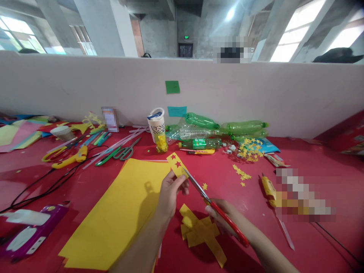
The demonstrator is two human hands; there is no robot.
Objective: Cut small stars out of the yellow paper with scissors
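Note:
My left hand (171, 190) pinches the lower end of a yellow paper strip (174, 159) that has star-shaped holes in it. My right hand (223, 216) is wrapped round the red handles of a pair of scissors (227, 220). The scissors' tips touch the strip just above my left fingers. A small yellow star (204, 186) lies on the table to the right of the blades. Below my hands is a pile of yellow paper strips (199, 231). Large yellow sheets (116, 212) lie under and left of my left forearm.
Plastic bottles (200, 144) and a paper cup (157, 127) stand or lie along the white partition (113, 83). Cut stars (251, 149) are at the back right. Glue guns (269, 187) lie on both sides, with grey-handled scissors (125, 152) and a purple power strip (38, 231) at left.

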